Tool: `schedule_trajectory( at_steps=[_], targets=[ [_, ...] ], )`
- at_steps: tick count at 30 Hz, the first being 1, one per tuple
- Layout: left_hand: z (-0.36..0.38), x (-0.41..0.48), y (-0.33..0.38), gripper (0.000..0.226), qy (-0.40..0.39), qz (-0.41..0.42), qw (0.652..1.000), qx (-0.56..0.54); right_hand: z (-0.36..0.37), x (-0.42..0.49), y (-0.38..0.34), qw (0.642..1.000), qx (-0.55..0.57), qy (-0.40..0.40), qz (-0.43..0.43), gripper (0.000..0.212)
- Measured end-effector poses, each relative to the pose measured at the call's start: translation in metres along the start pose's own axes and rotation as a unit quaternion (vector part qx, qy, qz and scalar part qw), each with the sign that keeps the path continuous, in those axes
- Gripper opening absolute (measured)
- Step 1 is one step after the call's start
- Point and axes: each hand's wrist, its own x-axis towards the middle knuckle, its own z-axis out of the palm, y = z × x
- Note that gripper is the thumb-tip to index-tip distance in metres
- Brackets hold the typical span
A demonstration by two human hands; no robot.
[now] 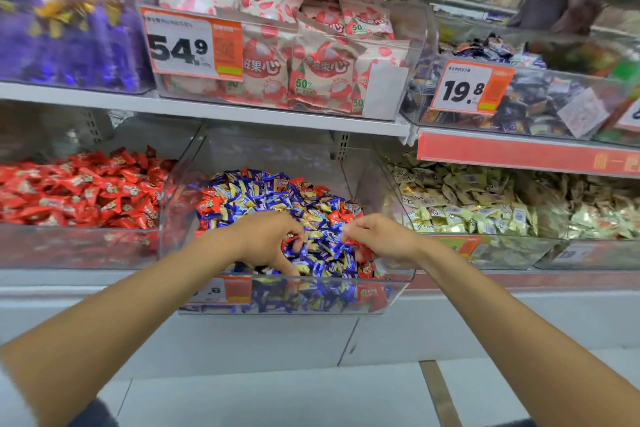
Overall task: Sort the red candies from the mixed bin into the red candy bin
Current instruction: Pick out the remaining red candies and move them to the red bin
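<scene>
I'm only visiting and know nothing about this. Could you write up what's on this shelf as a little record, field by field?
Place: shop shelf with clear candy bins
Mixed bin: centre, blue and yellow wrappers with red candies scattered through
Red candy bin: directly left of it, filled with red wrappers
Bin on the right: pale cream wrappers
Left hand: fingers curled down into the mixed pile
Right hand: fingers curled over the pile's right side
Candy held: cannot tell, fingers hide it
</scene>
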Motion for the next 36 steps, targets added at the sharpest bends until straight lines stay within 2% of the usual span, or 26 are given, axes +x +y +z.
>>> schedule_trajectory(
  at_steps=[5,8,10,11,13,14,16,18,22,24,27,31,33,36],
  targets=[
    [-0.012,0.0,-0.018,0.036,0.085,-0.044,0.994,0.055,0.008,-0.004,-0.007,0.997,0.073,-0.019,-0.009,0.02],
    [-0.023,-0.007,-0.028,0.027,0.161,-0.07,0.981,0.076,0.009,-0.001,-0.01,0.997,0.077,-0.018,-0.004,0.014],
    [-0.026,-0.011,-0.025,0.019,0.193,-0.056,0.978,0.053,0.01,0.003,-0.009,0.998,0.062,-0.004,-0.019,0.008],
    [-0.026,-0.012,-0.023,0.018,0.179,-0.037,0.983,-0.009,0.009,0.006,-0.008,0.998,0.05,0.01,-0.031,0.009],
    [-0.02,-0.017,-0.013,0.02,0.079,-0.007,0.985,-0.15,0.008,0.009,-0.009,0.998,0.023,0.032,-0.05,0.009],
    [-0.016,-0.019,-0.012,0.026,0.037,-0.003,0.988,-0.149,0.009,0.009,-0.011,0.998,0.011,0.037,-0.057,0.01],
    [-0.007,-0.017,-0.019,0.04,0.002,-0.02,1.0,-0.023,0.012,0.008,-0.015,0.996,-0.014,0.038,-0.074,0.013],
    [-0.005,-0.015,-0.025,0.039,0.007,-0.034,0.998,0.046,0.021,0.007,-0.02,0.995,-0.026,0.03,-0.095,0.015],
    [-0.008,-0.011,-0.028,0.016,-0.01,-0.067,0.996,0.058,0.041,0.011,-0.028,0.989,-0.061,0.01,-0.134,0.019],
    [-0.013,-0.013,-0.03,0.01,-0.022,-0.078,0.995,0.052,0.05,0.014,-0.032,0.987,-0.089,-0.004,-0.135,0.027],
    [-0.021,-0.018,-0.039,0.014,-0.03,-0.093,0.995,-0.003,0.06,0.021,-0.037,0.976,-0.169,-0.031,-0.133,0.035],
    [-0.017,-0.017,-0.044,0.013,-0.019,-0.067,0.992,-0.103,0.063,0.028,-0.045,0.959,-0.237,-0.067,-0.142,0.032],
    [-0.007,-0.014,-0.042,0.023,-0.004,-0.053,0.995,-0.082,0.062,0.03,-0.045,0.954,-0.256,-0.076,-0.139,0.03],
    [0.001,-0.011,-0.036,0.018,0.039,-0.04,0.995,-0.076,0.056,0.029,-0.042,0.964,-0.222,-0.066,-0.132,0.022]
  ],
)
